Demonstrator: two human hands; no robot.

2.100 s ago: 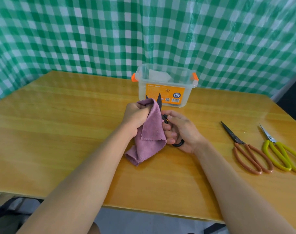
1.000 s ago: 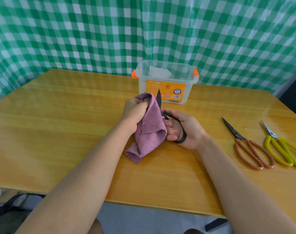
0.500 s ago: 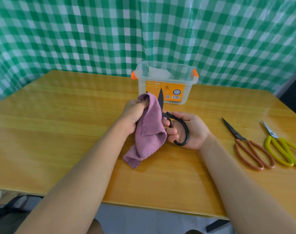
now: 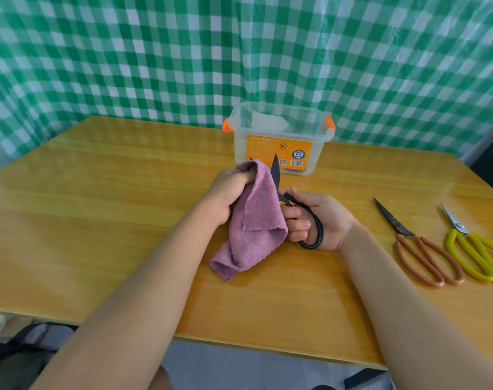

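Wiping grip, head view. Your right hand curls its fingers through the handle loop of the black scissors and holds them just above the table. The long axis runs from the loop at 5 o'clock to the blade tip at 12 o'clock, which points at the clear plastic box. Your left hand is closed round the purple cloth, bunching it against the blade from the 9 o'clock side. The cloth's free end hangs down to the tabletop. The left hand sits nearer the tip and the right hand nearer the loop, so the wipe will probably run along the axis towards 12 o'clock, off the point. Keep the cloth between your fingers and the edge. At 3 o'clock, well apart, the brown-handled scissors and yellow-handled scissors lie flat on the table.
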